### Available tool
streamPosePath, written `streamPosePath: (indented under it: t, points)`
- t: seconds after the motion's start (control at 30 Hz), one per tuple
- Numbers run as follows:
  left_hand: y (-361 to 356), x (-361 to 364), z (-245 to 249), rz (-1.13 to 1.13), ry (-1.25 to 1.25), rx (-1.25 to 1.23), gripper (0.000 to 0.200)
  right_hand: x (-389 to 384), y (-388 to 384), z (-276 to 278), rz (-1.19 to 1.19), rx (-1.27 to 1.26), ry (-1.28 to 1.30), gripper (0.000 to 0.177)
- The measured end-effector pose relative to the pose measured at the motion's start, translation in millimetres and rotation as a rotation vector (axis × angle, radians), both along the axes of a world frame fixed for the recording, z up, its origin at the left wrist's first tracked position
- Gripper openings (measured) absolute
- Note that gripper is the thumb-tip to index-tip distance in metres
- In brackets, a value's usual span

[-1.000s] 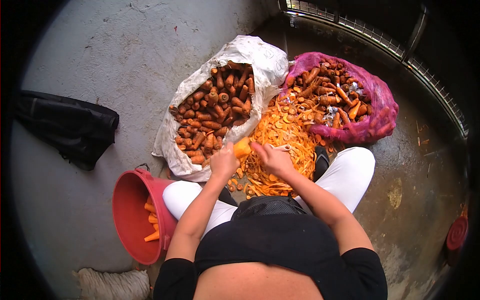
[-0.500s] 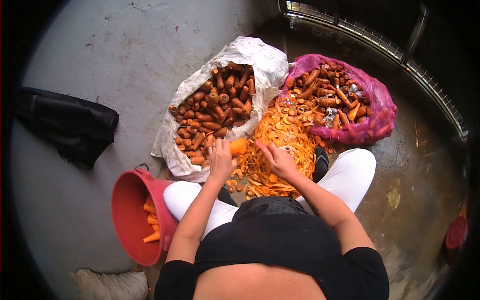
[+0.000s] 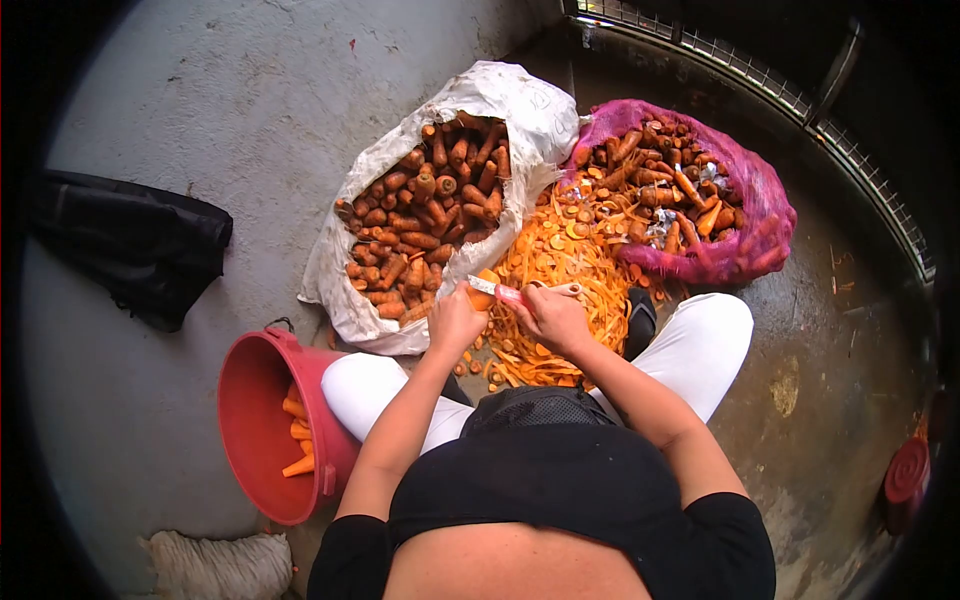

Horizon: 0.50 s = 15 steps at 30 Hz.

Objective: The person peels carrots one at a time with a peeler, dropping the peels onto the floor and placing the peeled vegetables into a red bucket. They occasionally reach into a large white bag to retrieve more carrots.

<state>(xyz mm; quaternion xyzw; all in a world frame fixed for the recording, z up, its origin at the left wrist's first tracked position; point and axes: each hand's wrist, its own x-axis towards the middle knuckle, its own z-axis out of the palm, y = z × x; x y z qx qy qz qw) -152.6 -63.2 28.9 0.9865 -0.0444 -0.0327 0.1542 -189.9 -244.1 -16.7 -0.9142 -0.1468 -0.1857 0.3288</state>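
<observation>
"Where's the carrot (image 3: 481, 300)?"

"Mid-scene, clasped in the left hand (image 3: 458, 316), and the blade (image 3: 484, 286) lies right against it!"

"And the right hand (image 3: 556, 317)?"

"Wrapped around the blade's handle (image 3: 510, 296), over the peelings (image 3: 560, 262)!"

"Further out?"

"White sack (image 3: 537, 108) far left, pink sack (image 3: 765, 235) far right, both holding brown carrots (image 3: 428, 215); near left, the bucket (image 3: 338, 440) tilts, orange pieces (image 3: 299, 467) inside!"

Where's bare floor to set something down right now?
Grey floor between the black cloth, white sack and red bucket looks mostly bare. So does the damp, stained floor between the right knee and the round red object. It's crowded at the left hand and right hand, where the white sack's edge and carrot peelings meet.
</observation>
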Motion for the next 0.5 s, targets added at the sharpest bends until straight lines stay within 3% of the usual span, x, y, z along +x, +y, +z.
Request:
streamPosePath:
  t: [0.17, 0.27, 0.4, 0.5]
  points:
    - [0.9, -1.2, 2.7, -0.015, 0.005, 0.034, 0.036, 1.8, -0.9, -1.3, 0.021, -0.015, -0.029, 0.027]
    - [1.8, -2.0, 4.7, -0.008, 0.013, 0.086, 0.037, -0.1, 0.2, 3.3, 0.040, -0.029, 0.079, 0.029]
    - [9.1, -0.5, -6.4, -0.018, 0.042, 0.097, 0.039, 29.5, -18.6, -15.6, -0.294, 0.004, 0.489, 0.040]
    - [18.8, 1.1, -19.5, -0.098, -0.023, -0.089, 0.045, 57.7, -65.8, -86.7, -0.625, 0.177, 0.679, 0.060]
